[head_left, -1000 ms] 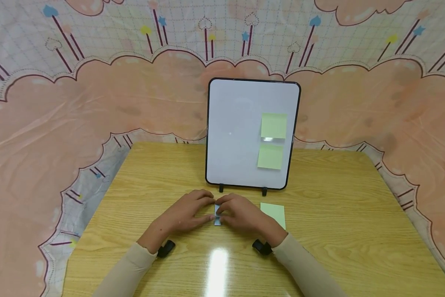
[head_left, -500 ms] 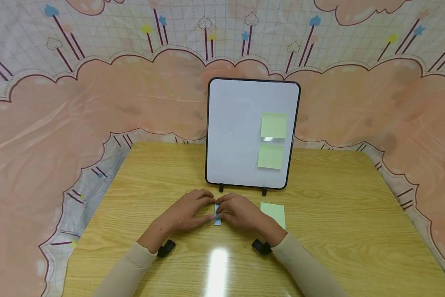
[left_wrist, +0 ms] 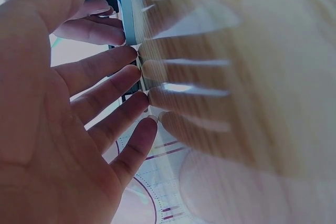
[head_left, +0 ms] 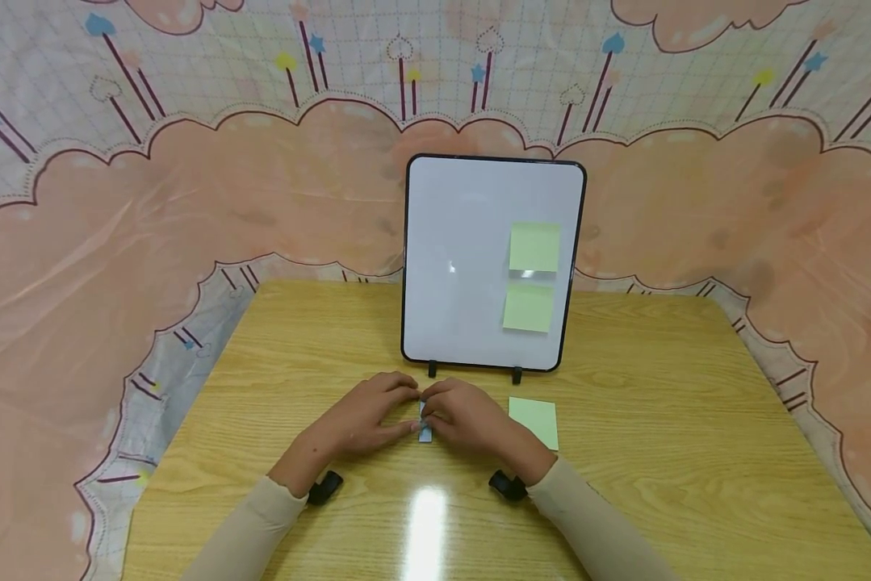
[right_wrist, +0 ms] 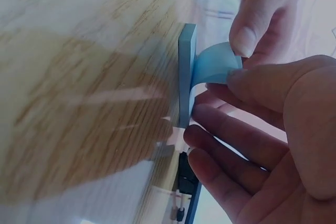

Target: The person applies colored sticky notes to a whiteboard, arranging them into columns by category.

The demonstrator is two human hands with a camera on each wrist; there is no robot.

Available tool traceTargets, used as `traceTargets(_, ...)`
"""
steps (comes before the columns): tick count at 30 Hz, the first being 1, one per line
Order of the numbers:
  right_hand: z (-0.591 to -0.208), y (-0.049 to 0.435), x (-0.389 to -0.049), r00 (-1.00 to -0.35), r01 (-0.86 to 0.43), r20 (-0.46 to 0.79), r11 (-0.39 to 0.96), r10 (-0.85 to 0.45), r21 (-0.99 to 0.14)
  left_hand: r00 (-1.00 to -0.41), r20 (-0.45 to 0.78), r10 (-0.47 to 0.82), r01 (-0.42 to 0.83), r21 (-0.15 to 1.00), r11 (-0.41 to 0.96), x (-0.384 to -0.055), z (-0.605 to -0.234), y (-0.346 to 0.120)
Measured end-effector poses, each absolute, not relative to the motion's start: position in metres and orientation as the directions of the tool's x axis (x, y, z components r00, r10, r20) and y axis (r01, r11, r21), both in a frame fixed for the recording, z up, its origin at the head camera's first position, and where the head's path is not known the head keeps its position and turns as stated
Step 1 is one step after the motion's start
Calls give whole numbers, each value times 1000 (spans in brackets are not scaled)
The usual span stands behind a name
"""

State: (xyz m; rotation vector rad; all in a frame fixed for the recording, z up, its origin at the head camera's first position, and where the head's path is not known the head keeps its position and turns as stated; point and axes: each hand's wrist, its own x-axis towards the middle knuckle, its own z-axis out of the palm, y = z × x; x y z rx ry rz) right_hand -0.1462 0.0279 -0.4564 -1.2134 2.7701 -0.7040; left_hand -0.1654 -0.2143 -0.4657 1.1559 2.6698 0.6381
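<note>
A narrow pad of blue sticky notes [head_left: 425, 433] lies on the table between the two hands. Its top sheet [right_wrist: 216, 62] bends up in a curl, while the lower part stays on the pad. My right hand [head_left: 471, 415] pinches the free end of this sheet between thumb and forefinger; its other fingers extend toward the table beside the pad. My left hand [head_left: 370, 411] has its fingers straight, with the fingertips [left_wrist: 137, 100] resting on the tabletop. In the right wrist view the left thumb [right_wrist: 244, 40] is close against the curled sheet; whether it touches I cannot tell.
Behind the hands a whiteboard [head_left: 471, 258] stands on small black feet. Two green sticky notes, an upper one [head_left: 534, 247] and a lower one [head_left: 528, 308], are on its right side. A green note pad [head_left: 537, 421] lies on the wooden table [head_left: 660, 420] near the right wrist.
Both hands keep nearly the same place. The right fingers shift very slightly at the blue sheet; the head view tilts a little.
</note>
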Motion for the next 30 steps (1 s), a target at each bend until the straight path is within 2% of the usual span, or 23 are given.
traceTargets(11,-459,27,-146,-725,-657,131,621,-677,-428,-683,39,730,664,450,597,-165,-464,-213)
traceTargets(21,-459,22,-145,-740,-660,163,658,-653,-363,-687,37,726,661,447,603,-163,-465,-213)
traceTargets(27,-460,21,-148,-747,-653,175,661,-641,-370,-674,130,727,710,385,590,-163,-463,-213)
traceTargets(30,-460,21,-151,-753,-647,180,661,-633,-379,-637,216,740,759,341,554,-163,-461,-212)
